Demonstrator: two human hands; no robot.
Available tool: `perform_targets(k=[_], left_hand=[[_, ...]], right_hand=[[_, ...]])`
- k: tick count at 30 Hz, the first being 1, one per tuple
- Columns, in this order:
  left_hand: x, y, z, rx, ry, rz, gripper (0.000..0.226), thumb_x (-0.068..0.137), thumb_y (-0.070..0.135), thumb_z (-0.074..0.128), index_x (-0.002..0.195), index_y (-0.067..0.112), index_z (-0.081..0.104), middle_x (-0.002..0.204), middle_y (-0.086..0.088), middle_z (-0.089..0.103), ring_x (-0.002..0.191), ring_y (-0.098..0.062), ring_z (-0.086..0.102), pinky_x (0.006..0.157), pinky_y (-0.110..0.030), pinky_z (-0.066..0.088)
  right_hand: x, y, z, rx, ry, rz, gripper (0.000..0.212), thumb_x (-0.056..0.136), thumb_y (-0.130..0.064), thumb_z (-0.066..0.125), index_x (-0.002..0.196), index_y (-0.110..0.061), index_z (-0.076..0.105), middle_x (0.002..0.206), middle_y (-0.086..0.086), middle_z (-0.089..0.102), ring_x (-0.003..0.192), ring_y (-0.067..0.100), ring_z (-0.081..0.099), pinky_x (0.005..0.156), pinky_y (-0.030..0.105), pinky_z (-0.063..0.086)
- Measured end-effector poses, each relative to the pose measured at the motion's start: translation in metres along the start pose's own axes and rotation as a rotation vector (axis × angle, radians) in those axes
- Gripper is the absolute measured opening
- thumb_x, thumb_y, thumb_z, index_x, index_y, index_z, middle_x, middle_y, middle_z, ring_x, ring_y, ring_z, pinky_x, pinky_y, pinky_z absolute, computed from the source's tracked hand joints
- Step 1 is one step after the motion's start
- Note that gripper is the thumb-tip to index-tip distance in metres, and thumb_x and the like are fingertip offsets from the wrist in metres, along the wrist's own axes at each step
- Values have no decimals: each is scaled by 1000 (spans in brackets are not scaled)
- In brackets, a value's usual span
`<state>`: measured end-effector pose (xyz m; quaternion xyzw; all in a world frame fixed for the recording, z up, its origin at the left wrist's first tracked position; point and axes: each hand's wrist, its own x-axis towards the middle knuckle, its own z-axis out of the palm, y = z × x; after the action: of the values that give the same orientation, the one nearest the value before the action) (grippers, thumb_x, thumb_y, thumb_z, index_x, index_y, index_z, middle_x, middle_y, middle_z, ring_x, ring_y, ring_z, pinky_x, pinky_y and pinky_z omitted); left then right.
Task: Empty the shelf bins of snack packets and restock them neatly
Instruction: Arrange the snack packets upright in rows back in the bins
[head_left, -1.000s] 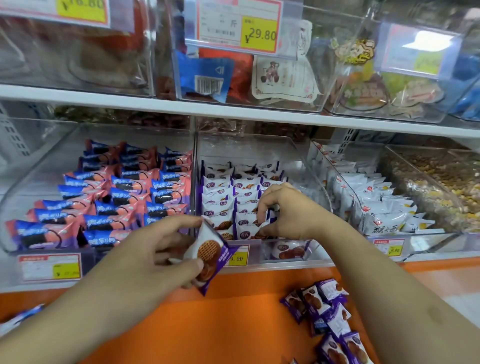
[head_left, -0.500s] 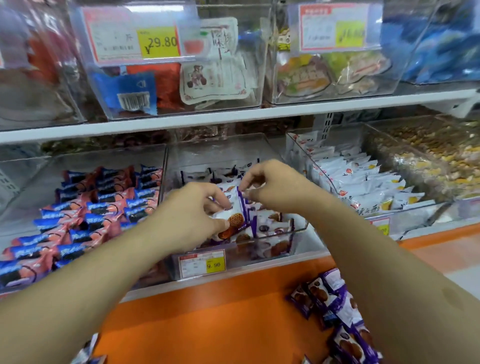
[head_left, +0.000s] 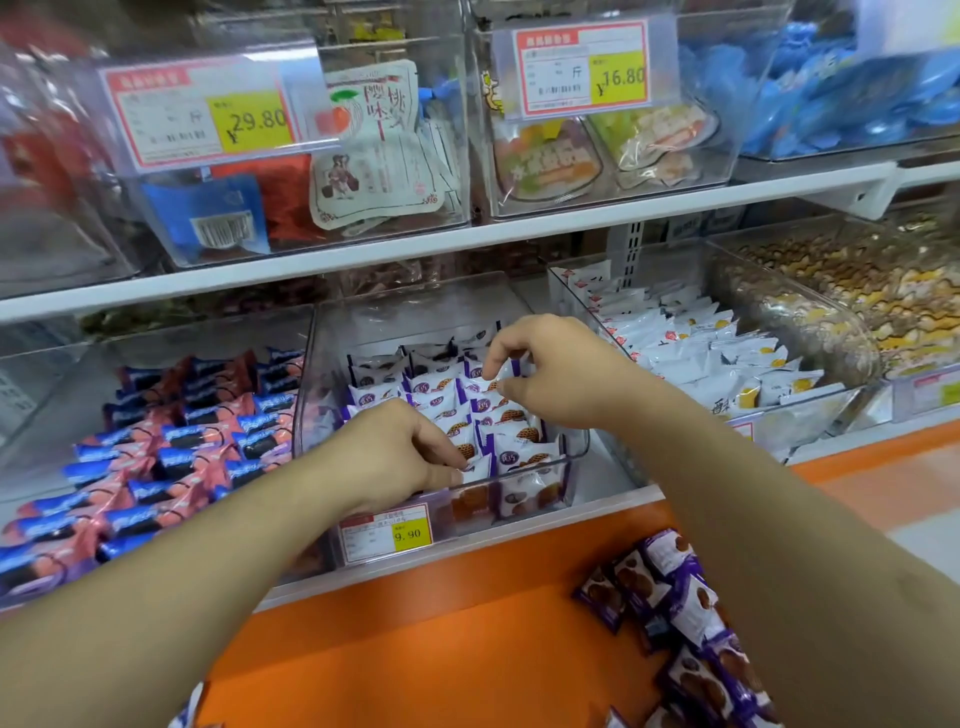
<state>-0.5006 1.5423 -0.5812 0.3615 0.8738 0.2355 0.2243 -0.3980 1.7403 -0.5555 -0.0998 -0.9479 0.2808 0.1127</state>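
Left hand (head_left: 395, 452) and right hand (head_left: 550, 374) bare, both forearms bare up to the frame edge, short trimmed fingernails

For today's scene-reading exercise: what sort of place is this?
Most likely a shop's snack aisle: yellow price tags, clear shelf bins stocked with wrapped snack packets, and two hands arranging them.
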Motion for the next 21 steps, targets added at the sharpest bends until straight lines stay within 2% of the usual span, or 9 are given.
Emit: perform_targets(k=[2, 4, 7, 10, 12, 14, 16, 19, 21], left_hand=[[1, 4, 1, 14, 1, -10, 13, 81, 36, 88, 87, 46, 82, 92, 23, 77, 90, 1, 70, 92, -27, 58], [2, 3, 2, 26, -3, -18, 12, 82, 37, 87, 88, 47, 82, 92, 23, 77, 90, 1, 70, 93, -27, 58], [3, -3, 0, -25, -16, -17, 15, 81, 32, 89, 90, 42, 82, 91, 16, 79, 90, -7, 74, 93, -33, 60], [0, -7, -5, -157, -53, -9, 22, 81, 17, 89, 99, 30, 82, 88, 8, 80, 86, -10, 76, 88, -29, 58], [0, -8, -6, -184, -54, 13, 30, 80, 15, 89, 106, 28, 81, 93, 9, 80, 81, 0, 74, 84, -22, 56], [-1, -6, -5, -179, -58, 35, 38, 78, 13, 90, 112, 28, 80, 104, 12, 78, 75, 10, 69, 78, -13, 53], [0, -7, -4, -187, -78, 43, 40, 78, 8, 89, 114, 25, 80, 106, 12, 78, 75, 12, 68, 74, -8, 52], [2, -6, -3, -77, -35, 46, 28, 79, 18, 90, 101, 33, 83, 75, 18, 71, 64, 4, 63, 62, -8, 46], [4, -6, 1, 33, 33, 36, 24, 77, 26, 91, 96, 39, 83, 65, 16, 61, 63, -2, 56, 61, -15, 44]], right_hand=[[0, 0, 1, -2, 3, 0, 17, 95, -17, 70, 98, -34, 74, 120, -12, 63, 83, -7, 52, 64, 9, 35], [1, 0, 3, -2, 2, -3, 18, 94, -18, 70, 96, -35, 73, 122, -10, 64, 91, -2, 54, 68, 14, 38], [2, -1, 5, 10, 6, 3, 18, 95, -18, 70, 94, -36, 72, 124, -8, 64, 98, 4, 55, 75, 19, 40], [3, -1, 6, 8, 13, 13, 17, 95, -18, 70, 95, -35, 73, 124, -9, 63, 94, 2, 58, 67, 12, 38], [3, -1, 6, 1, 12, 14, 16, 95, -18, 70, 96, -33, 73, 124, -10, 63, 85, -3, 55, 63, 9, 35], [3, -1, 7, 9, 13, 11, 15, 95, -18, 70, 96, -33, 73, 125, -9, 64, 99, 2, 55, 68, 9, 35], [4, -1, 7, 11, 12, 14, 16, 94, -19, 71, 94, -35, 73, 126, -8, 64, 108, 6, 55, 71, 12, 37], [4, -1, 7, 10, 12, 21, 18, 93, -19, 71, 92, -37, 72, 124, -9, 63, 102, 3, 55, 69, 11, 36], [4, -1, 7, 12, 18, 21, 18, 93, -19, 71, 92, -37, 72, 124, -9, 63, 107, 4, 54, 70, 11, 36]])
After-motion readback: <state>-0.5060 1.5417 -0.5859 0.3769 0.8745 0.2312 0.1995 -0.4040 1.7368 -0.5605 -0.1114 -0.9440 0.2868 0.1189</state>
